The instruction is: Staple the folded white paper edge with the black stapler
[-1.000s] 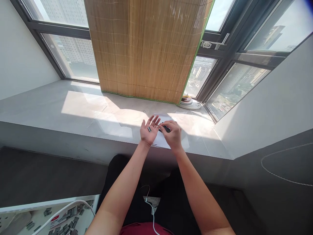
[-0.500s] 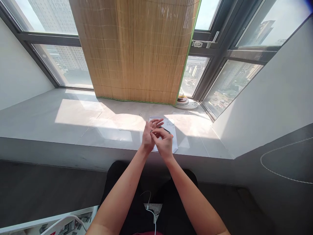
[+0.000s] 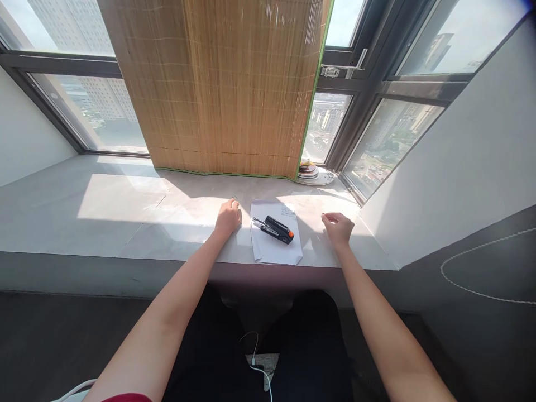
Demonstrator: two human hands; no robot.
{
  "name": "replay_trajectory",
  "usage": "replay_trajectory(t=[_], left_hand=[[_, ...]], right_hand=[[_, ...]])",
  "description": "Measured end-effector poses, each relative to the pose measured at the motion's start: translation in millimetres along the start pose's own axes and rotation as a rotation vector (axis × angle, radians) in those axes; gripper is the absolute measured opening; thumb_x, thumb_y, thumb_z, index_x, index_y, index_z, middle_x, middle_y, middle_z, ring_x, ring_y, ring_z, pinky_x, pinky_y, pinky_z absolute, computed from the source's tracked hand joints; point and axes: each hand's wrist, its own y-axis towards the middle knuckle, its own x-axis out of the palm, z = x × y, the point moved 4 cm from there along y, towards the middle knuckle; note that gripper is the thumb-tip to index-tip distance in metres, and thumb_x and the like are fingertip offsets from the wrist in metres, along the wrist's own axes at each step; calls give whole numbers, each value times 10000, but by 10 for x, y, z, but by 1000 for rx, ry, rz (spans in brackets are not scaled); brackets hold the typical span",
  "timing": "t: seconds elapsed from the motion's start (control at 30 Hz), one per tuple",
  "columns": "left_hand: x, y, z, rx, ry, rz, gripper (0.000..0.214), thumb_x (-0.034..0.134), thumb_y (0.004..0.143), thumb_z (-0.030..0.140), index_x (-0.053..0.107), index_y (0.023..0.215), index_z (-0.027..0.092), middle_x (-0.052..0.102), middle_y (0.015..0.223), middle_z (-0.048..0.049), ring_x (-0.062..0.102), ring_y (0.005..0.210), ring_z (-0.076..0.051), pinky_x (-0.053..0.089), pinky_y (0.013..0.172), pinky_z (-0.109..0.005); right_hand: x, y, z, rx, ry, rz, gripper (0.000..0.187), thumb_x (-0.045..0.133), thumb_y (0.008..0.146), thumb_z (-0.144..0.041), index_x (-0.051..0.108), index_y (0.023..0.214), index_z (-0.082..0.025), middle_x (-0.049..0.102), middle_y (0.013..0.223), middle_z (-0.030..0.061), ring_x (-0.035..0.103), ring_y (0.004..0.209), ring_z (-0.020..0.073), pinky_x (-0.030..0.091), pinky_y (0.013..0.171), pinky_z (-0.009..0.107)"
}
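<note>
A black stapler with an orange end lies opened on white paper sheets, which rest on the window sill. To the left of the paper is my left hand, low over the sill with its fingers curled in; whatever they hold is hidden. A tiny thin thing shows by its fingertips, too small to name. Right of the paper, my right hand has thumb and forefinger pinched together. A small dark speck shows at those fingertips, its kind unclear. Neither hand touches the stapler.
A bamboo blind hangs over the window down near the sill. Stacked plates stand in the back right corner. White walls close off both sides. Between my legs hangs a white cable.
My hands were together over the paper, the right fingers at the left palm. They have moved apart, left and right, down toward the sill, uncovering the stapler.
</note>
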Motion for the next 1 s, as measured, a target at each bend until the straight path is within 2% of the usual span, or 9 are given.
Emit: replay_trajectory(t=[0.07, 0.17, 0.33, 0.4, 0.5, 0.63, 0.73, 0.87, 1.0], left_hand=[[81, 73, 53, 30, 81, -55, 288, 524, 927, 109, 747, 1093, 184, 712, 1361, -194, 663, 1290, -365, 497, 1159, -492], [190, 217, 54, 5, 139, -155, 354, 502, 906, 85, 767, 1125, 169, 755, 1260, -198, 685, 1280, -362, 472, 1191, -505], [290, 325, -4, -7, 166, -167, 580, 501, 926, 168, 611, 1489, 76, 464, 1697, -221, 408, 1597, -377, 366, 1291, -547], [324, 321, -36, -24, 181, -208, 547, 452, 955, 186, 636, 1463, 96, 535, 1643, -214, 453, 1563, -384, 376, 1273, -580], [339, 321, -78, -20, 162, -233, 459, 430, 954, 173, 728, 1301, 141, 670, 1469, -204, 588, 1424, -366, 460, 1206, -518], [317, 334, -123, -47, 113, -178, 365, 486, 897, 119, 761, 1126, 191, 733, 1197, -202, 672, 1223, -387, 541, 1075, -517], [283, 314, -90, -38, 100, -110, 317, 484, 881, 74, 734, 1024, 208, 706, 1073, -189, 676, 1120, -398, 547, 1013, -545], [187, 237, 1, -13, 28, -60, 369, 487, 839, 20, 694, 1079, 209, 674, 1104, -168, 659, 1094, -370, 542, 1020, -520], [39, 168, 84, 3, -35, -8, 477, 544, 787, 5, 658, 1216, 179, 648, 1248, -182, 622, 1193, -373, 531, 1074, -511]], right_hand=[[9, 321, 166, 69, -57, 27, 138, 724, 759, -347, 757, 727, -217, 805, 809, 87, 754, 774, 281, 613, 864, 442], [148, 780, 124, -5, -108, 30, 137, 703, 783, -314, 776, 788, -198, 805, 850, 113, 748, 804, 276, 600, 907, 433], [691, 1084, 82, -174, -269, -158, 180, 631, 840, -264, 790, 831, -180, 805, 962, 144, 731, 917, 289, 573, 966, 430], [888, 1043, 206, -150, -315, -257, 169, 627, 820, -233, 788, 793, -191, 808, 948, 134, 728, 947, 294, 563, 998, 433], [998, 955, 379, -129, -307, -303, 178, 636, 815, -228, 807, 844, -190, 815, 982, 129, 726, 964, 285, 563, 1015, 432], [842, 807, 458, -150, -299, -258, 354, 630, 882, -313, 806, 1163, -189, 761, 1253, 149, 676, 1161, 292, 542, 1073, 458], [695, 550, 440, -198, -320, -269, 359, 625, 904, -346, 805, 1183, -212, 724, 1256, 141, 621, 1224, 311, 511, 1110, 483], [636, 187, 390, -245, -428, -345, 346, 559, 932, -265, 814, 1160, -217, 711, 1264, 142, 617, 1148, 307, 524, 1044, 449], [631, 102, 300, -245, -497, -332, 385, 524, 923, -210, 808, 1182, -184, 705, 1268, 159, 606, 1145, 310, 514, 997, 424]])
